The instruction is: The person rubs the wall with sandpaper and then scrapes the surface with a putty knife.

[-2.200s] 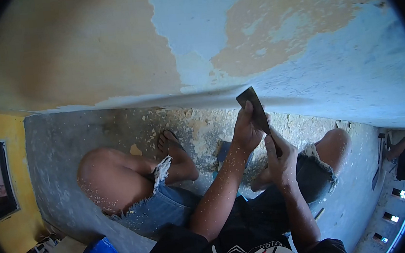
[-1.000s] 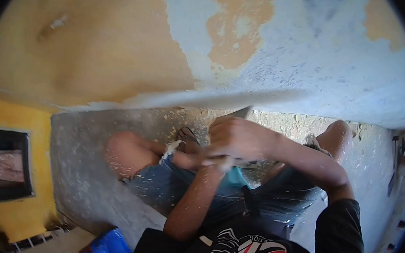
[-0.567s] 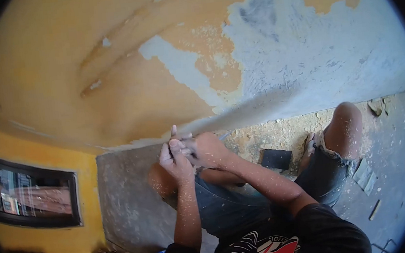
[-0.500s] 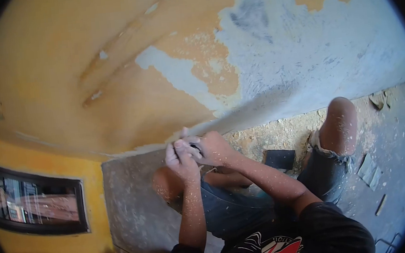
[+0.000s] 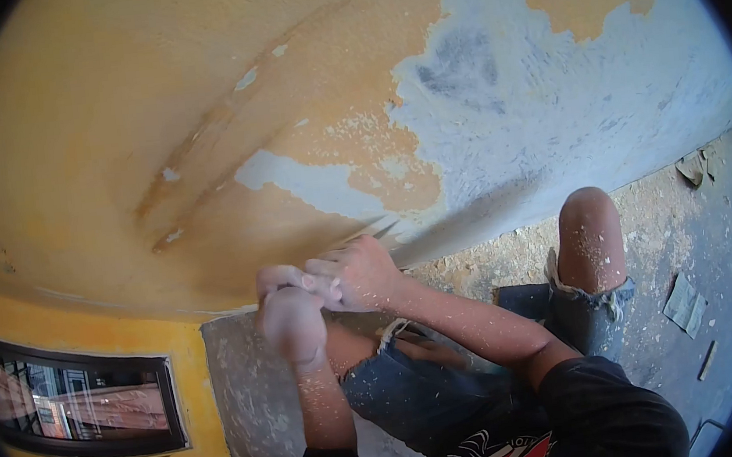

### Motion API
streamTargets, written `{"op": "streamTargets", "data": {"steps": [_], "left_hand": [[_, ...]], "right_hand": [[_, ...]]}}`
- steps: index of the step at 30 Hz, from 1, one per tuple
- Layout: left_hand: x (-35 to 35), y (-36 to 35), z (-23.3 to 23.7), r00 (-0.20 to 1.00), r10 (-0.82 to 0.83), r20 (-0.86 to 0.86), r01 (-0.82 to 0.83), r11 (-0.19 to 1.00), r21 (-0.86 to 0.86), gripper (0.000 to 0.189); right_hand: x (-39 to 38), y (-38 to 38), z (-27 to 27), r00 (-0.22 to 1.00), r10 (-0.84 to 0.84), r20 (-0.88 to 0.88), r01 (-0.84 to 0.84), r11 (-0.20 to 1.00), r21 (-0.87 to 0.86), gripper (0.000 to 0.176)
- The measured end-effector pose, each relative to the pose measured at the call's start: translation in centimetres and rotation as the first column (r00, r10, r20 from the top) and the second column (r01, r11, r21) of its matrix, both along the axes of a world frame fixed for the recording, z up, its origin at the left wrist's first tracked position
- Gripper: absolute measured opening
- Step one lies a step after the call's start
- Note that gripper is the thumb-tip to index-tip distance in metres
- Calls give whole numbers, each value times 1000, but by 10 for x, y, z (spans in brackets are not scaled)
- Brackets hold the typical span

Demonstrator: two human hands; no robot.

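My right hand is closed in front of the wall, beside the lower edge of the peeled patch. From its top juts a thin, dark, pointed blade, apparently a scraper, close to the wall; its handle is hidden. Touching the fingers of the right hand is my left hand, curled and smeared by motion; what it grips, if anything, is hidden. The wall carries yellow-orange paint, with a large bare whitish area on the right. Pale flakes cling to both forearms.
Paint flakes litter the floor along the wall. My bent knee is at the right. A dark flat piece, a grey folded sheet and a small stick lie on the floor. A dark-framed window is at lower left.
My left hand has shifted left and down and now blurs. My right hand has turned slightly, and the blade now shows above it. The view has shifted a little.
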State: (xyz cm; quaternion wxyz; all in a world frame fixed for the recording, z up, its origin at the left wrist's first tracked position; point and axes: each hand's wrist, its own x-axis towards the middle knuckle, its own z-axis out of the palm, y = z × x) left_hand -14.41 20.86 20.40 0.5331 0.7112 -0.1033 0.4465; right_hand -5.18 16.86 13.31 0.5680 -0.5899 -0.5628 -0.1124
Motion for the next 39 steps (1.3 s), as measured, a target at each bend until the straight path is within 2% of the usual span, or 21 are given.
{"op": "streamTargets", "data": {"steps": [1,2,3,4,5,6,8,9,11,16,18,22,24,25,27,31,34,35,37,39], "left_hand": [[2,13,8,997,-73,1,71,972,224,48],[6,31,23,959,-272,-77,282,893,350,55],[9,30,29,960,-266,-82,278,896,345,55],[12,23,40,981,-178,-78,195,891,410,55],[14,16,45,994,-88,-70,111,872,477,56],[14,13,42,994,-81,-78,109,868,485,56],[11,6,33,998,11,67,-31,951,307,54],[11,4,28,999,-17,47,0,945,328,54],[14,3,14,988,58,142,-93,963,252,52],[9,7,10,994,-44,104,13,959,284,53],[7,15,15,980,-181,84,159,961,226,54],[7,18,7,979,-147,138,127,981,144,52],[12,24,-9,971,-215,100,204,972,116,50],[10,23,-10,974,-202,101,190,975,119,50],[8,22,-11,973,-212,90,199,971,132,59],[7,15,-10,953,-252,168,229,962,147,56],[23,31,-29,957,-266,114,263,964,38,49],[21,27,-25,956,-269,118,266,963,41,49],[15,13,-21,965,-246,95,221,951,217,47],[12,21,-24,956,-280,86,257,943,210,46]], "right_hand": [[3,2,7,1000,-2,-10,2,1000,-9,23],[5,4,14,999,27,22,-27,999,23,21],[9,6,21,997,59,56,-62,996,57,20],[11,8,27,996,71,46,-74,996,55,20],[11,8,32,999,33,31,-37,991,130,19],[12,9,34,1000,-13,16,10,978,210,18],[21,11,22,997,-71,24,61,955,290,19],[25,13,16,988,-148,35,126,927,353,20],[21,17,3,981,-194,20,172,910,378,21],[18,25,-2,976,-189,106,130,903,409,23],[10,31,11,971,-222,92,158,878,452,27],[15,38,9,961,-261,86,174,821,544,36],[23,39,-7,957,-271,106,177,832,526,36],[26,37,-11,945,-301,132,196,838,510,37],[21,36,-11,939,-310,152,197,842,502,36],[28,34,-14,927,-343,155,217,823,525,34],[28,32,-24,914,-367,173,247,841,481,32],[29,30,-26,914,-366,175,259,859,442,31],[25,26,-22,918,-359,166,252,855,454,30],[25,25,-8,925,-341,170,187,796,575,36]]}}
